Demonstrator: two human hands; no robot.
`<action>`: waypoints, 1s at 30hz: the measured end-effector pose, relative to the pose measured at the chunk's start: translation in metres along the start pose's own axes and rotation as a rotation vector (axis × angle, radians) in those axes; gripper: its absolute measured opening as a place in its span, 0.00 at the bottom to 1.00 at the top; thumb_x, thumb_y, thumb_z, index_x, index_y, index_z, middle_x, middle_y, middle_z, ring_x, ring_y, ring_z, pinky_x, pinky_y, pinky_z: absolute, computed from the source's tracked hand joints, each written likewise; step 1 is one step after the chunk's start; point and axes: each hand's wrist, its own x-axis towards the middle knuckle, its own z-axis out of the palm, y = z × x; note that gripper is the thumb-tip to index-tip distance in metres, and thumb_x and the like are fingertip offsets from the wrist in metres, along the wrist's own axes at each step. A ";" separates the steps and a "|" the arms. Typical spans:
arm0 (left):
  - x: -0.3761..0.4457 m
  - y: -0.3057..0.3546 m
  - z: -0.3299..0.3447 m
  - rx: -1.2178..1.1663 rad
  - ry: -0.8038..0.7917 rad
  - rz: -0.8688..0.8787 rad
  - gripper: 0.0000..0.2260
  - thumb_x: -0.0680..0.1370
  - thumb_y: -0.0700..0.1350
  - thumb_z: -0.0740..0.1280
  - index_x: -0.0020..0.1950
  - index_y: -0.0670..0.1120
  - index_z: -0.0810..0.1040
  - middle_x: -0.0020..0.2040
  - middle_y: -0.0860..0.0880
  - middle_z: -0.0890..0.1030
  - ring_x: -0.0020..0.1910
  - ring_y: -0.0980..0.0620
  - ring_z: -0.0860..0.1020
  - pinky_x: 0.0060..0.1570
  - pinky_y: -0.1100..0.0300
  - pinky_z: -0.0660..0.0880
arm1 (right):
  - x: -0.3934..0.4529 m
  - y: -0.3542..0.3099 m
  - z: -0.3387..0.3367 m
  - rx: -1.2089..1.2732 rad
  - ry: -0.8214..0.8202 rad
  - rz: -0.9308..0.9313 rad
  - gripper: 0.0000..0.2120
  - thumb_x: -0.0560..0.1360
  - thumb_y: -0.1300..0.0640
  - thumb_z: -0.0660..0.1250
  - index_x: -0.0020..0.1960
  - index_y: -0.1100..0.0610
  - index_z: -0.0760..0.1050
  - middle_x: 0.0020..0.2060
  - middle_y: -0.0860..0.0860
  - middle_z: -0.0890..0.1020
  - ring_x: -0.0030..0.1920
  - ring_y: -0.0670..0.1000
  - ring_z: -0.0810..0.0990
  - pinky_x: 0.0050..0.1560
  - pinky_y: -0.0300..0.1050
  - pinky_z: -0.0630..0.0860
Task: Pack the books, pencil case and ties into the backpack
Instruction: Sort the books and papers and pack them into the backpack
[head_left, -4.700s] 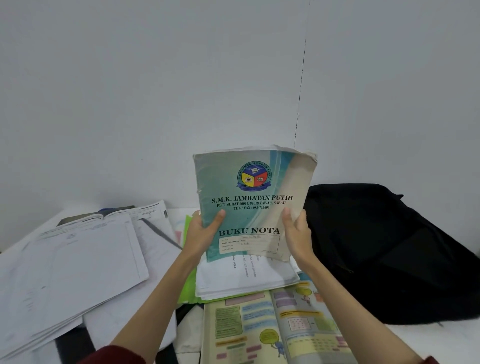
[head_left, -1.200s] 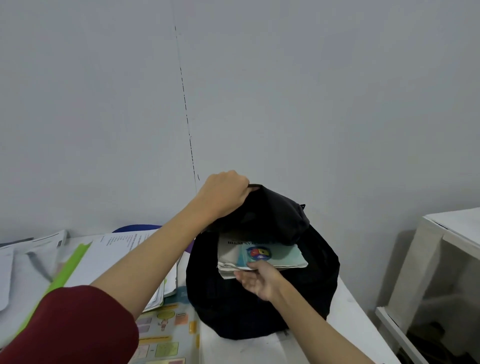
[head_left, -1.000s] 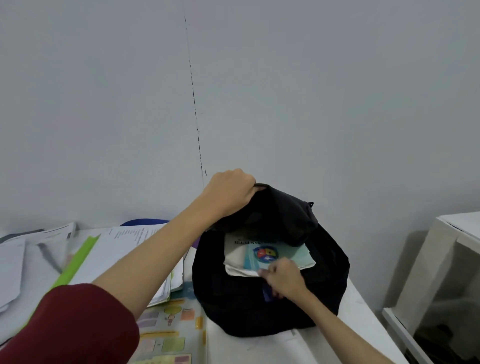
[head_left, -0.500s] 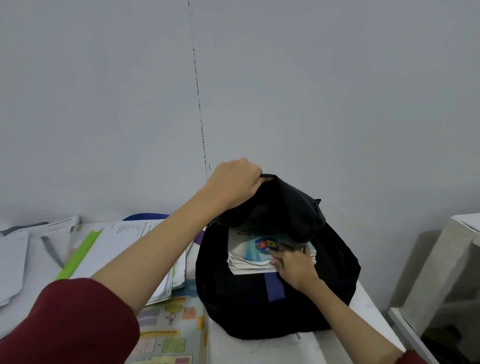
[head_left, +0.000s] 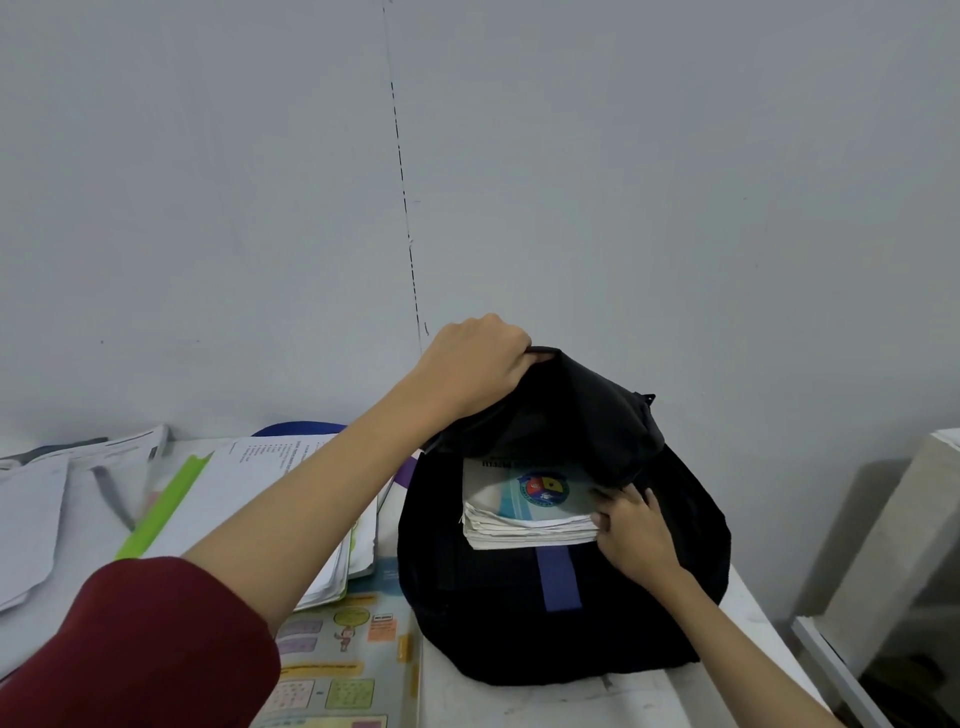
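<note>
A black backpack (head_left: 498, 634) stands on the white table against the wall. My left hand (head_left: 475, 366) grips its top flap and holds it up, so the mouth gapes. A teal notebook with a round crest (head_left: 524, 501) lies in the mouth on a stack of white pages, part of it still outside. My right hand (head_left: 631, 530) holds the right end of that stack, fingers curled on its edge under the flap. Pencil case and ties are not visible.
Left of the backpack lie loose white papers (head_left: 31, 519), a green folder edge (head_left: 166, 506) and a stack of books (head_left: 332, 566). A colourful open textbook (head_left: 343, 660) lies at the front. A white shelf unit (head_left: 883, 545) stands right of the table edge.
The notebook went from both hands in front of me into the backpack's mouth. In the last second it slid deeper, and my right hand moved from its front edge to its right end.
</note>
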 end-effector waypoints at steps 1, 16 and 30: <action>0.000 0.001 0.000 -0.005 -0.001 0.000 0.22 0.82 0.55 0.51 0.45 0.40 0.75 0.39 0.46 0.72 0.43 0.41 0.77 0.38 0.57 0.66 | 0.001 0.000 0.001 -0.016 -0.001 0.002 0.19 0.79 0.58 0.57 0.69 0.54 0.69 0.70 0.46 0.67 0.75 0.51 0.55 0.74 0.52 0.48; -0.073 -0.040 0.056 -0.551 -0.411 -0.312 0.14 0.79 0.54 0.61 0.41 0.46 0.78 0.35 0.50 0.76 0.37 0.51 0.75 0.33 0.63 0.67 | -0.046 -0.095 -0.029 0.187 0.881 -0.389 0.10 0.72 0.59 0.63 0.43 0.58 0.83 0.30 0.47 0.79 0.29 0.49 0.76 0.40 0.45 0.62; -0.330 -0.246 0.049 -0.892 -0.146 -1.130 0.07 0.78 0.45 0.65 0.47 0.45 0.81 0.43 0.47 0.82 0.42 0.53 0.78 0.37 0.62 0.74 | -0.021 -0.322 0.039 0.399 0.464 -0.550 0.14 0.71 0.55 0.58 0.44 0.56 0.82 0.33 0.48 0.82 0.33 0.50 0.78 0.48 0.46 0.62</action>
